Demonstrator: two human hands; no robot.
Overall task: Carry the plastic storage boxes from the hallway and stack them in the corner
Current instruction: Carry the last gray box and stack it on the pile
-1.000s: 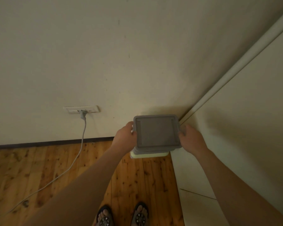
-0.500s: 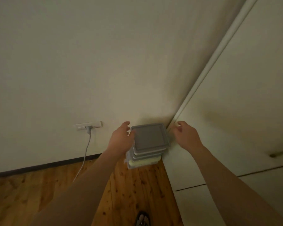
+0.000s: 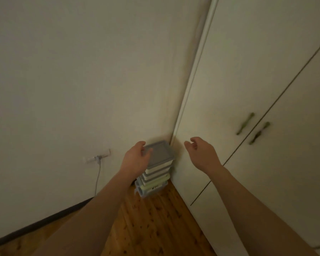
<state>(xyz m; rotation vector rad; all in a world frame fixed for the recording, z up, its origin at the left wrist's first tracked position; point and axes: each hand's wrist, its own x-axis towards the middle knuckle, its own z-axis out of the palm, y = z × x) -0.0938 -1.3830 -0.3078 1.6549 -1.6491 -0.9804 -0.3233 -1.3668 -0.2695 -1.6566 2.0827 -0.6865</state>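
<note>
A stack of several plastic storage boxes [image 3: 155,174] stands on the wooden floor in the corner between the wall and a wardrobe. The top box has a grey lid [image 3: 160,153]; the lower ones are pale green and blue-grey. My left hand [image 3: 136,159] hovers at the stack's left side, fingers spread, its thumb over the lid's edge. My right hand [image 3: 201,154] is open in the air to the right of the stack, apart from it. Neither hand holds anything.
A white wardrobe [image 3: 248,126] with two green handles [image 3: 253,129] fills the right side. A wall socket [image 3: 97,157] with a grey cable [image 3: 98,174] running down sits left of the stack. Wooden floor [image 3: 155,228] lies below, with a dark skirting board along the wall.
Both hands let go of the grey-lidded top box and drew back, the right one further. The view rose and turned right, so the wardrobe handles came into sight.
</note>
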